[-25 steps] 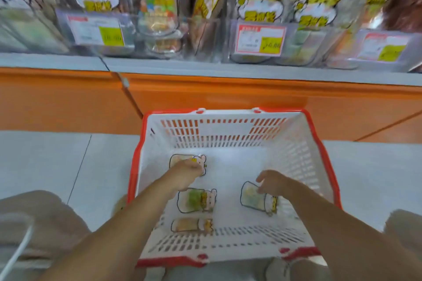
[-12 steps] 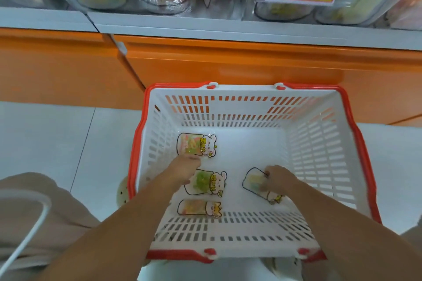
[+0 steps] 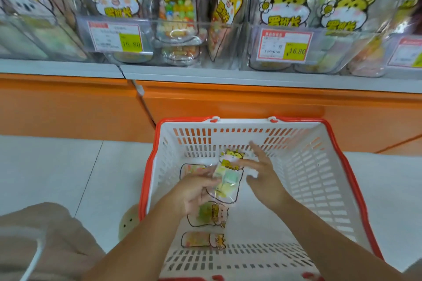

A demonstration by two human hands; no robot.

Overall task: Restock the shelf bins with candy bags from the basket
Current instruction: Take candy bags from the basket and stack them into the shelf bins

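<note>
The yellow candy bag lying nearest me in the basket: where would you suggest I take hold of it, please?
Probably pinch the yellow candy bag at its printed header end, on the right, coming down from above: it lies flat on the basket floor, with bare floor beside that end.

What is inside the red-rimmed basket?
Three candy bags lie on the basket floor; the left hand holds a fourth bag above them, hiding part of the farthest bag.
</note>
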